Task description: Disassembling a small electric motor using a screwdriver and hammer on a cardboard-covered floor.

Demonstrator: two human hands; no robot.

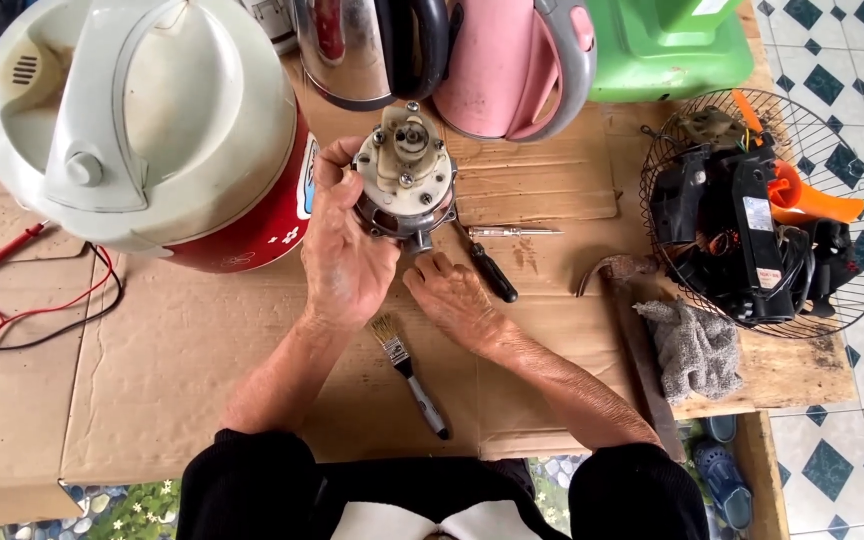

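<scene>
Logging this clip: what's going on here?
A person at a cardboard-covered table holds a small round motor upright in the left hand. The right hand rests flat just below it, beside a screwdriver. A brush lies between the forearms; a rice cooker and kettles stand behind.

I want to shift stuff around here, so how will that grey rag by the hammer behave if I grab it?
The grey rag lies crumpled in soft folds, so it will probably flop and sag. It looks like thin cloth, likely light. It sits against the hammer near the table edge; a push would probably bunch it up.
</scene>
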